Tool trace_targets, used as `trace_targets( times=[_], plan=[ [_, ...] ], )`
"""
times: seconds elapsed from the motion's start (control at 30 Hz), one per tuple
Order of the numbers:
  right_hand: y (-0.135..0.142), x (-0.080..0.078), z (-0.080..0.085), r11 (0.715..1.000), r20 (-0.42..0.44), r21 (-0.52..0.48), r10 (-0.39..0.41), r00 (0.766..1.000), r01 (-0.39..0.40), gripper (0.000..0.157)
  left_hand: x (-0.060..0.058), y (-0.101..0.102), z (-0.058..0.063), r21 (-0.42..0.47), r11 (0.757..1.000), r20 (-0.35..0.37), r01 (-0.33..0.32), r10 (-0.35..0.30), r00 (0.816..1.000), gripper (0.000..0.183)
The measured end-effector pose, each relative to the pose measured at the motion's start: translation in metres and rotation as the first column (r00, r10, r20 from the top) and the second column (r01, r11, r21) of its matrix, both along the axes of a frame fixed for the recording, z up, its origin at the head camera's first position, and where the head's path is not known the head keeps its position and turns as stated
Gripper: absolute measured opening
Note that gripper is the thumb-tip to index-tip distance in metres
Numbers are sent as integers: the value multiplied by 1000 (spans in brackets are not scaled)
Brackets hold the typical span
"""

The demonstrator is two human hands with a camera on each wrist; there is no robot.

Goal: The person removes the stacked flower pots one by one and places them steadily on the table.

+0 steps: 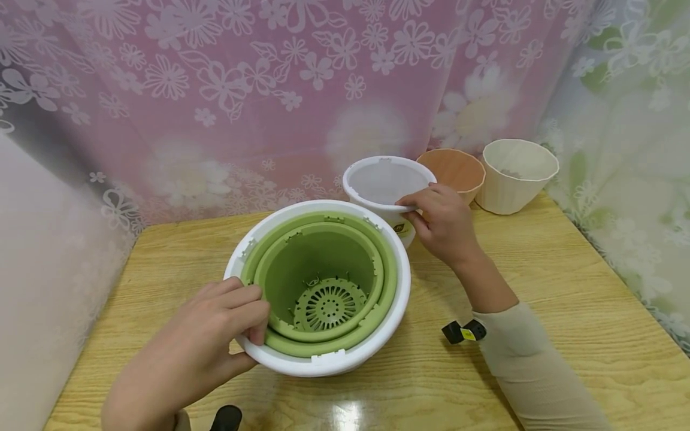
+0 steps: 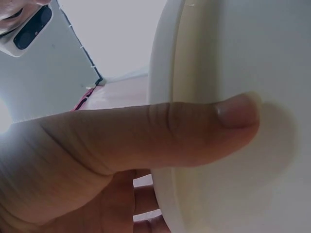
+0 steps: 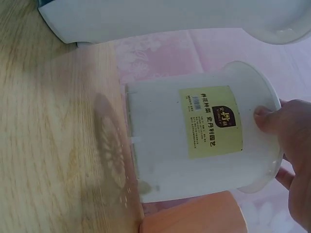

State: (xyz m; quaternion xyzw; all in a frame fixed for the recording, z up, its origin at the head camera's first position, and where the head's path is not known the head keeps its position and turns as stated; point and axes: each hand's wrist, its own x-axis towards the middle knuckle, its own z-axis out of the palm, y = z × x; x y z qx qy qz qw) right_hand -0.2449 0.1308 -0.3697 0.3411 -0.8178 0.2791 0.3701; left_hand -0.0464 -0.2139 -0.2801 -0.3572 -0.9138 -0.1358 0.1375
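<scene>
My left hand (image 1: 215, 326) grips the near-left rim of a large white flowerpot (image 1: 400, 305), thumb outside and fingers over the edge. Green flowerpots (image 1: 318, 254) are nested inside it, and the innermost has a slotted base (image 1: 330, 306). In the left wrist view the thumb (image 2: 194, 133) lies along the white outer wall. My right hand (image 1: 444, 221) pinches the rim of a smaller white flowerpot (image 1: 388, 173) behind the large one. A yellow label (image 3: 211, 121) shows on its side in the right wrist view. Whether its base touches the table, I cannot tell.
An orange flowerpot (image 1: 455, 170) and a cream one (image 1: 509, 191) stand at the back right of the wooden table (image 1: 544, 275). A pink flowered curtain (image 1: 242, 120) hangs along the back edge. A black wrist device (image 1: 463, 331) sticks out by the right sleeve.
</scene>
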Motion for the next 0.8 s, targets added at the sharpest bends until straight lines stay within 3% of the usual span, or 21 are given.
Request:
trace_targets(
  times=[0.5,0.8],
  plan=[
    [-1,-4,-7,997,9,51,57,998,-58,12,-1,0,-1,-7,1000,4,-1,1,1000,50],
    [-1,-4,-5,993,88,59,95,992,-100,15,-1,0,-2,-2,1000,-4,5,-5,1000,51]
  ],
)
